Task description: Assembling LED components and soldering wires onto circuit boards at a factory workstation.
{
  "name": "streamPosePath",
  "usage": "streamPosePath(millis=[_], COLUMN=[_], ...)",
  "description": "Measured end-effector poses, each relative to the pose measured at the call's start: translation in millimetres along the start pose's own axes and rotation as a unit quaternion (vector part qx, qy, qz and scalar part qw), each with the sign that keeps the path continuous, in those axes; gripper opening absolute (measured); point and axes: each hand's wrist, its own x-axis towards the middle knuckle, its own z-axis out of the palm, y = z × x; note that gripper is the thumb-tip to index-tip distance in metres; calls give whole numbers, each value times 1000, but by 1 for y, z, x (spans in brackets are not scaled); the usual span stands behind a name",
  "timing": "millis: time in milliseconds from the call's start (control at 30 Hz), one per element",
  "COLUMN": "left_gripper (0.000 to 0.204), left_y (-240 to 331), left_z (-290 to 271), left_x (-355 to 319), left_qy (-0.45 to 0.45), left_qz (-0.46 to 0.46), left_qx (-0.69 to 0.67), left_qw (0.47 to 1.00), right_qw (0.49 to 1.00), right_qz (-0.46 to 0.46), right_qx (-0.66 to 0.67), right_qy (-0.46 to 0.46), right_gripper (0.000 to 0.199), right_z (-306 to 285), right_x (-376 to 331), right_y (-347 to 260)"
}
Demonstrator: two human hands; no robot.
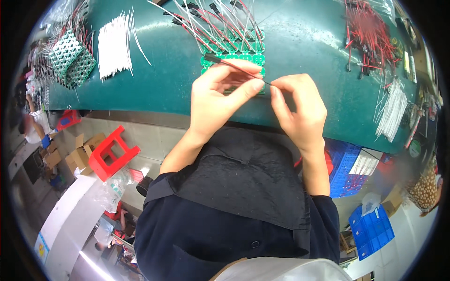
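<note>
Between my two hands stretches a short red and black wire lead [241,70] with a black plug at its left end. My left hand [216,93] pinches it between thumb and forefinger, the plug lying over the knuckles. At the other end, the fingertips of my right hand [300,103] are pressed together on the lead's thin tip. Just behind my hands lies a panel of green circuit boards [234,59], partly covered by my left hand. Several leads with black plugs and white wires [220,28] rise from the panel's far rows.
On the green table [164,79], a bundle of white wires [115,47] lies left, beside stacked green board panels [65,51]. At right are a heap of red and black leads [370,35] and more white strips [393,110]. A red stool [115,153] and blue crates [344,168] stand below.
</note>
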Motion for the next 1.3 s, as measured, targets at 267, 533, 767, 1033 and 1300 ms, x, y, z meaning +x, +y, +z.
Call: streamPosePath(millis=[267,533,767,1033,1300], left_gripper=[13,11,14,15,16], left_y=[-21,-27,-33,-36,-36], left_z=[3,7,7,9,9], left_x=[22,26,28,29,28], left_qy=[56,53,51,61,60], left_qz=[129,174,241,272,278], left_qx=[169,288,321,335,345], left_qw=[975,940,915,900,894], right_qw=[932,892,938,951,969], right_qz=[-110,-4,25,52,53], right_qx=[-339,-451,-341,-277,-201], right_qy=[60,16,53,125,133], right_gripper=[36,27,15,19,24], right_z=[-38,-86,-70,-55,-51], right_x=[27,29,22,17,6], right_y=[33,74,65,45,27])
